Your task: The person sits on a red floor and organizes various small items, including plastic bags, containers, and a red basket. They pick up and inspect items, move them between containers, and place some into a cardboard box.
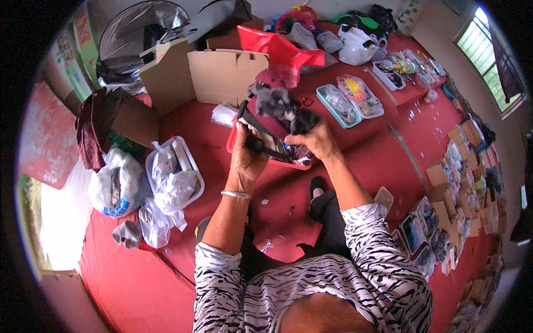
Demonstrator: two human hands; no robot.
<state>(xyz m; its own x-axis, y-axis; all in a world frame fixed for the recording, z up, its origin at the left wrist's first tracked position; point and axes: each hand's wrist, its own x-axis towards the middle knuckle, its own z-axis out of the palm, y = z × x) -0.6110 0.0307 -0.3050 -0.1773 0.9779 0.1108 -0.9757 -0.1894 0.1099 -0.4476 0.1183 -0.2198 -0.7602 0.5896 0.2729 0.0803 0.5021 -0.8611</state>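
A red tray (304, 165) in front of me holds dark, band-like pieces and cloth items. My left hand (248, 157) is at the tray's near left side, its fingers closed around a black band (255, 121) that curves over the contents. At the right, my right hand (315, 141) pinches the lower end of a fluffy grey-and-black piece (276, 104), whose exact kind I cannot make out. This piece lies over a dark red cloth item above the tray. Part of the tray is hidden behind my hands and these pieces.
Beyond the tray stand a cardboard box (225, 75) and a red plastic bag (277, 47). A white basket (191, 166) of bagged goods sits left; a teal basket (340, 105) and a clear tray (363, 97) lie right. Several small boxes (438, 200) line the far right.
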